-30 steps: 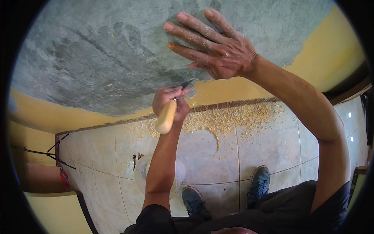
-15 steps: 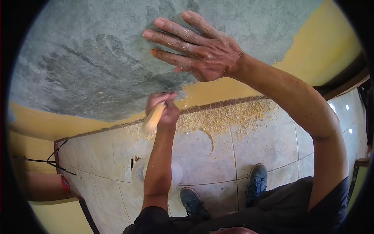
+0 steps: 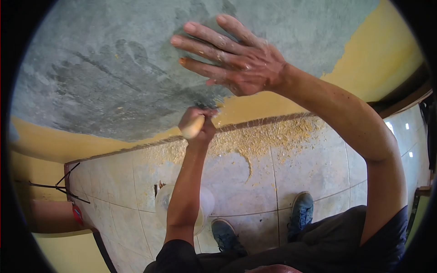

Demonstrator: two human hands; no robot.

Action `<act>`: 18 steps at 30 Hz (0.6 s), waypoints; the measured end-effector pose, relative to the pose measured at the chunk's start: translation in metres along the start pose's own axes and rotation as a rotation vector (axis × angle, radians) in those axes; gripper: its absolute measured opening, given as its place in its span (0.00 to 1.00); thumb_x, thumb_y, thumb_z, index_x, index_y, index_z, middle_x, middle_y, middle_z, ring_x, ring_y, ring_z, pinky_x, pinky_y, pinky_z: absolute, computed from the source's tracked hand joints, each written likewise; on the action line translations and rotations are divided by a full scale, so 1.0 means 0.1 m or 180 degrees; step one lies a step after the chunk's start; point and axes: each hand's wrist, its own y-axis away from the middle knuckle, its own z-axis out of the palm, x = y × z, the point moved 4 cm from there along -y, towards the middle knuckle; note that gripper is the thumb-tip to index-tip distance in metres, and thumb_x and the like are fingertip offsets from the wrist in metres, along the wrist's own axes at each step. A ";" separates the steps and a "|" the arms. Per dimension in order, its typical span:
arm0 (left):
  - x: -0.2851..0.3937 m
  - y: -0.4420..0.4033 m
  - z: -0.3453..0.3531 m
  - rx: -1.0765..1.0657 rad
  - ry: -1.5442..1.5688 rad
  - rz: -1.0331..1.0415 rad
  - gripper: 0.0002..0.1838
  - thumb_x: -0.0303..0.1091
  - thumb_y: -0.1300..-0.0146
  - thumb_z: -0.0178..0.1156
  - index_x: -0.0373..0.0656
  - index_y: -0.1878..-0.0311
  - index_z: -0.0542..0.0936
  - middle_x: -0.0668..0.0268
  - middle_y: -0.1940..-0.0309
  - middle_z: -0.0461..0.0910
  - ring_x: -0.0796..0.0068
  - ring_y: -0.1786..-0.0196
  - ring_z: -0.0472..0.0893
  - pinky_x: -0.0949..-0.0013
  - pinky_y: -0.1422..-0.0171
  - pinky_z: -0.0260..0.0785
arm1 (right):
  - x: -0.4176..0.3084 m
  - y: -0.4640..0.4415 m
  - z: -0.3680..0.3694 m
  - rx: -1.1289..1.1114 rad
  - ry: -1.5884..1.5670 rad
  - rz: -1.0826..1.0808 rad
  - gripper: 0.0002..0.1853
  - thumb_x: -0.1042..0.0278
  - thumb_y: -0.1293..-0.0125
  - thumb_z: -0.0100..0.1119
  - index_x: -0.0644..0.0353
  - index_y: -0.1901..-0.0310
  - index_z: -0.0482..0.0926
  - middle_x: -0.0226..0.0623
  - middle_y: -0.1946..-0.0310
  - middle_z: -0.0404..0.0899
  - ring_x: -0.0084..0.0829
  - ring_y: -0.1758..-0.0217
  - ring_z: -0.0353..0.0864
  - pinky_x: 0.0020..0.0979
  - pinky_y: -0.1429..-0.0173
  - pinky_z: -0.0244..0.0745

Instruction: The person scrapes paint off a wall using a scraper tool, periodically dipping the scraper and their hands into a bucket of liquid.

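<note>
Head view: left fingers (image 3: 210,112) clench a handle (image 3: 193,128), right fingers (image 3: 205,50) splay open at patchy wall (image 3: 104,86) above flake-strewn tiles (image 3: 236,193).

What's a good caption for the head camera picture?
Left hand grips a tool, right hand spread on the patchy wall, yellow flakes below.

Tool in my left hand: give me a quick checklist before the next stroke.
1. Handle gripped in left hand: ok.
2. Right hand apart from left hand: ok, higher up, fingers spread over the grey wall.
3. Blade edge sound: cannot tell, too blurred.
4. Floor at the wall's foot free of chips: not ok, chips strewn there.
5. Shoes off the main chip pile: ok.
</note>
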 end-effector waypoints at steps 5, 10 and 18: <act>0.12 -0.01 -0.11 0.0970 0.0596 -0.0191 0.11 0.13 0.42 0.66 0.40 0.63 0.78 0.63 0.72 0.84 0.67 0.67 0.85 0.67 0.59 0.78 | 0.02 0.01 0.03 0.0097 0.0051 -0.0006 0.36 0.39 0.34 0.51 0.35 0.25 0.68 0.22 0.15 0.47 0.28 0.12 0.39 0.50 0.10 0.22; 0.08 -0.06 -0.03 0.0233 -0.0048 -0.0037 0.13 0.17 0.46 0.73 0.41 0.68 0.77 0.62 0.76 0.83 0.63 0.73 0.84 0.66 0.68 0.76 | 0.03 -0.02 0.04 0.0077 0.0069 -0.0047 0.35 0.39 0.33 0.50 0.35 0.24 0.68 0.22 0.15 0.47 0.29 0.12 0.39 0.50 0.10 0.21; -0.01 0.06 -0.10 0.0618 -0.0078 0.0101 0.13 0.18 0.48 0.74 0.42 0.66 0.79 0.63 0.74 0.84 0.64 0.73 0.83 0.66 0.68 0.74 | 0.01 0.00 0.06 0.0316 -0.0043 -0.0049 0.29 0.41 0.33 0.56 0.37 0.32 0.76 0.23 0.15 0.46 0.30 0.12 0.37 0.47 0.09 0.25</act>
